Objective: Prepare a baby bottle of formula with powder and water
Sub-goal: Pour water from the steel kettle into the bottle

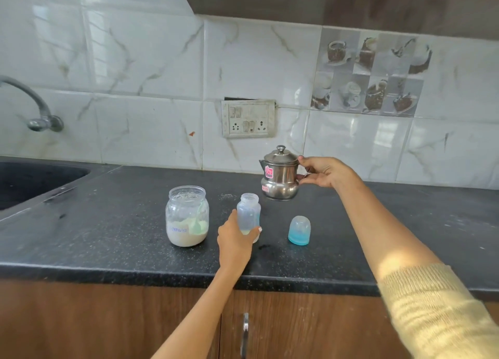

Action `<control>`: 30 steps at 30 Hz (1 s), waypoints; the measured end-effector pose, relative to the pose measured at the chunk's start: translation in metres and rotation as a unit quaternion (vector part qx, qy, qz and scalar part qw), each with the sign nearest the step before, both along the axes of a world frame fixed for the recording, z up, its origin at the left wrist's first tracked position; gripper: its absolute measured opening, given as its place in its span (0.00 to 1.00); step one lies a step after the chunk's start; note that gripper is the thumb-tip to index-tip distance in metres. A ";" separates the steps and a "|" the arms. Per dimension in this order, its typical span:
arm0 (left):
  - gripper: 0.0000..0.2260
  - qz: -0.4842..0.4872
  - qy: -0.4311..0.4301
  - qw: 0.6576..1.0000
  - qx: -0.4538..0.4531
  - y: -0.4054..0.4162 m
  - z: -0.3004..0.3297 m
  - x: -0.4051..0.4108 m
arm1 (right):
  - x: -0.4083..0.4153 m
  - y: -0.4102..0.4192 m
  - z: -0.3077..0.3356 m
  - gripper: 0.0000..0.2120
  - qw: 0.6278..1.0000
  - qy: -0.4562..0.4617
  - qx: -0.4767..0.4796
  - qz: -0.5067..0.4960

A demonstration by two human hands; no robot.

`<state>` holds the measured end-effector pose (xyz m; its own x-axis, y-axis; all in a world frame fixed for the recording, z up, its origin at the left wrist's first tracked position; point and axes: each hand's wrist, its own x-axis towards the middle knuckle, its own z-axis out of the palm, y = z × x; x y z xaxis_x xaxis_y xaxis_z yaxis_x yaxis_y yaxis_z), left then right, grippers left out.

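Left hand (pixel 234 241) grips open baby bottle (pixel 248 213); right hand (pixel 325 172) grasps steel kettle (pixel 280 175) raised just behind-right of bottle.

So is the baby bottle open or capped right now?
Open: the baby bottle shows a bare mouth, and its blue cap stands beside it.

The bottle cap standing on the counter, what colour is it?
The bottle cap is translucent blue, deeper at its base; the head view shows it.

Black speckled stone countertop (pixel 121 223) over wooden cabinets. Standing on it, L to R: clear glass jar (pixel 186 215) w/ white powder & pale green scoop, clear plastic baby bottle (pixel 249 213), open-topped, translucent blue dome cap (pixel 299 230).
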<state>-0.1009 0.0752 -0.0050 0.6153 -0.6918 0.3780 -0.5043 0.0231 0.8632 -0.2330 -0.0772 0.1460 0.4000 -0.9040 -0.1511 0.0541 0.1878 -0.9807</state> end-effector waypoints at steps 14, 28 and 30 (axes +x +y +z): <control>0.21 0.013 -0.012 1.000 0.010 -0.002 0.001 0.002 | -0.017 0.038 -0.003 0.05 0.991 0.122 -0.033 0.043; 0.24 0.018 -0.004 1.000 0.009 -0.004 0.000 0.003 | -0.004 0.045 0.011 0.10 0.972 0.218 -0.071 0.057; 0.24 0.018 -0.003 1.000 0.011 -0.005 0.000 0.003 | -0.003 0.048 0.014 0.18 0.968 0.231 -0.078 0.053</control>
